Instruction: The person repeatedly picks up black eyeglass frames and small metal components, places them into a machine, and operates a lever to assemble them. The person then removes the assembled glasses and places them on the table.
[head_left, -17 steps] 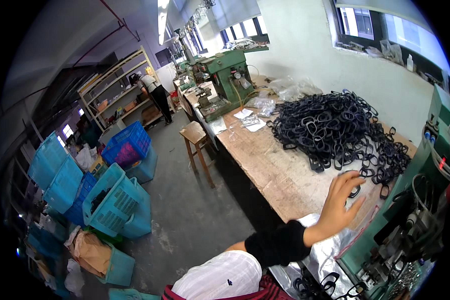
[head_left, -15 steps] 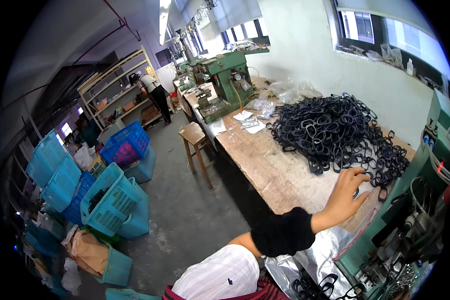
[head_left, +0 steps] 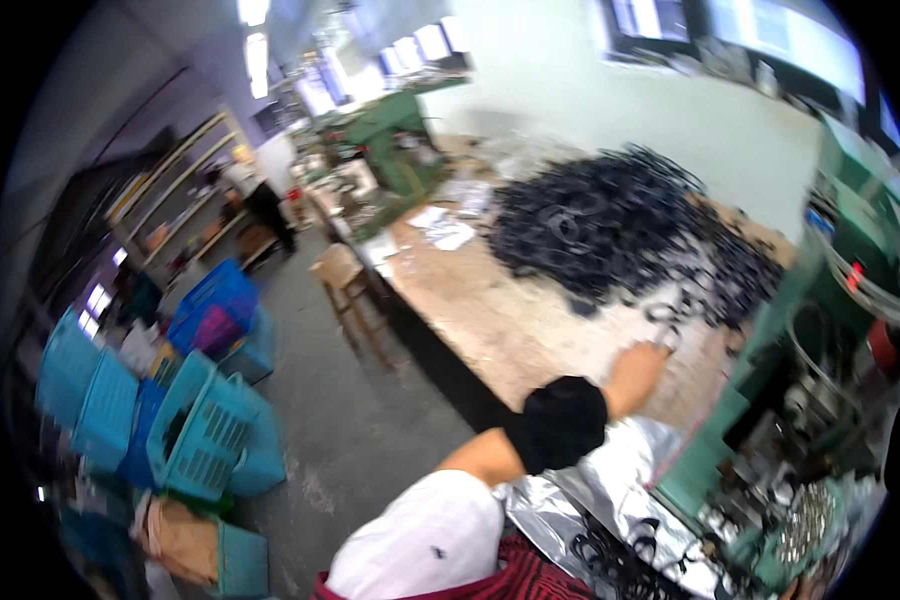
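My left hand (head_left: 638, 374) reaches over the near right of the wooden table, a black band round its forearm. Its blurred fingers are drawn together on a dark eyeglass frame (head_left: 671, 338), which shows as a small loop at the fingertips. Beyond it spreads a large heap of black eyeglass frames (head_left: 595, 225), with looser ones trailing off to the right. More dark frames (head_left: 645, 545) lie on silver foil (head_left: 625, 460) near my body. My right hand is out of view.
A green machine (head_left: 705, 465) borders the table on the right. Another green machine (head_left: 395, 150) stands at its far end. A wooden stool (head_left: 338, 268) is on the floor beside the table. Blue crates (head_left: 205, 425) stack up at the left. A person (head_left: 255, 195) is by the back shelves.
The view has shifted and blurred, moving the scene up and left. My left hand has drawn slightly nearer to me, and its spread fingers have closed on an eyeglass frame.
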The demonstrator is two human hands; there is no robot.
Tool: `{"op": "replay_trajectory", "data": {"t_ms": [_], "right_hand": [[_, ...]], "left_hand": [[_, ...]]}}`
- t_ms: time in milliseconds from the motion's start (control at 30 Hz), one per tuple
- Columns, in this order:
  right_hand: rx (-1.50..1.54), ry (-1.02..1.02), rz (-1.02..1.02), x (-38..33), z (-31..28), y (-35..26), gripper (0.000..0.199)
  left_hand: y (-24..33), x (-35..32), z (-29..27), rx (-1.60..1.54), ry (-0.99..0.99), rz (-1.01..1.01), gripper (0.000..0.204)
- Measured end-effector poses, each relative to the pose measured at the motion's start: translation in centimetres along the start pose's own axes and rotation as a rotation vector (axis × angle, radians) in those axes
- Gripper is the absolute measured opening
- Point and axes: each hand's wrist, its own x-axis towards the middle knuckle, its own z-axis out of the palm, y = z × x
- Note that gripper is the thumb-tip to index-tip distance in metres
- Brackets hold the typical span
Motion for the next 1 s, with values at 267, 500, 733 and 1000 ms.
{"op": "replay_trajectory", "data": {"t_ms": [267, 500, 733, 1000], "right_hand": [[0.410, -0.364, -0.104, 6.1, 5.2, -5.6, 0.017], [0.785, -0.256, 0.032, 3.9, 10.5, -9.7, 0.045], [1.073, -0.369, 0.197, 3.9, 10.2, -11.4, 0.059], [0.908, -0.539, 0.043, 3.4, 6.4, -11.9, 0.059]], "left_hand": [[4.5, 1.0, -6.5, -1.033, -0.057, -0.253, 0.012], [7.1, -2.4, -5.0, -1.543, 0.038, -0.370, 0.017], [14.3, -1.0, -18.2, -1.494, 0.314, 0.562, 0.012], [16.1, -0.6, -17.7, -1.190, 0.188, 0.894, 0.015]]}}
